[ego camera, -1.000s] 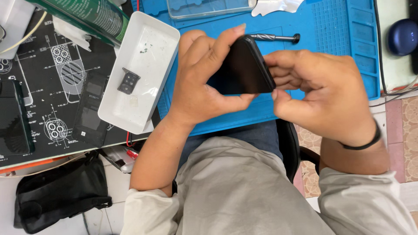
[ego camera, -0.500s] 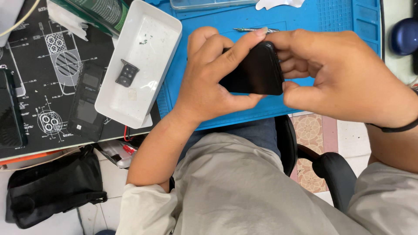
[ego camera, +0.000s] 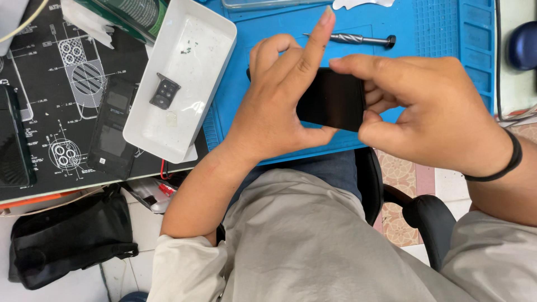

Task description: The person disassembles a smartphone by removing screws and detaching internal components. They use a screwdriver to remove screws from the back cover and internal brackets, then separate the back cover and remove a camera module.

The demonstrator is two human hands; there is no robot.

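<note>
Black flat rectangular phone (ego camera: 331,99) held between both hands above blue mat (ego camera: 403,84); long axis left-right. Left hand (ego camera: 279,106) pinches left end, index raised; right hand (ego camera: 430,112) clasps right end.

White tray (ego camera: 210,53), screwdriver (ego camera: 349,38), black bag (ego camera: 70,237)

A phone repair workbench: a blue repair mat (ego camera: 391,22) at twelve o'clock, a precision screwdriver (ego camera: 349,38) on it, a white parts tray (ego camera: 196,72) and black diagram mat (ego camera: 50,95) at ten o'clock.
</note>
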